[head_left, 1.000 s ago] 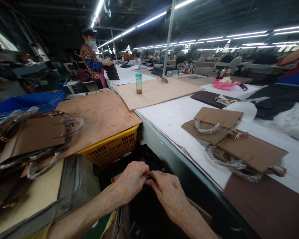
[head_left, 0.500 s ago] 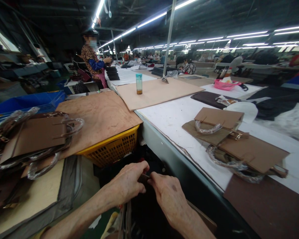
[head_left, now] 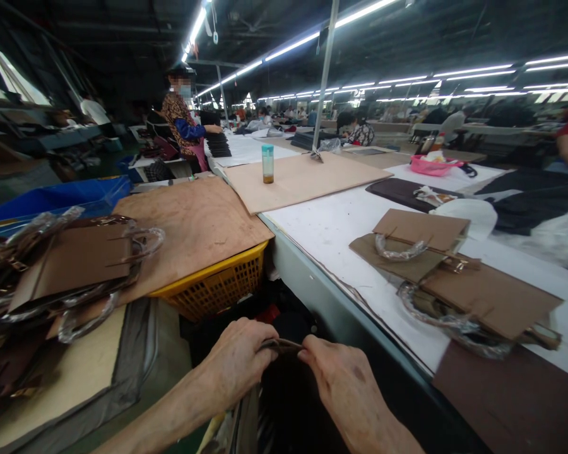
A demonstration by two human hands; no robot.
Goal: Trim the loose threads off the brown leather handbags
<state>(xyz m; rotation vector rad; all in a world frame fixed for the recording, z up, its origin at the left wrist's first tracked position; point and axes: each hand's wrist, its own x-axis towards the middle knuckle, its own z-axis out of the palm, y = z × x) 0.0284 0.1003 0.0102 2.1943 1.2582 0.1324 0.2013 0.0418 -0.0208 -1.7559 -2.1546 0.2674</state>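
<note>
Low in the middle, my left hand (head_left: 239,356) pinches one end of a thin brown leather-like edge (head_left: 284,345). My right hand (head_left: 343,372) grips the same edge a short way to the right, fingers closed. Whether this edge is a loose strip or the rim of a bag is hidden by the hands and the dark below. To the right on the white-covered table lie two brown handbags (head_left: 495,293) with plastic-wrapped handles. More brown handbags (head_left: 82,255) are piled at the left.
A yellow basket (head_left: 213,287) stands under a brown board (head_left: 189,221) ahead on the left. The table's grey edge (head_left: 307,274) runs close along my right hand. Farther off are a bottle (head_left: 267,165), a pink basket (head_left: 435,166) and a person (head_left: 182,123) by a dark stack.
My hands have moved a little apart, and more of the brown edge shows between them. The view has shifted slightly. The far person's hand has lowered onto the dark stack.
</note>
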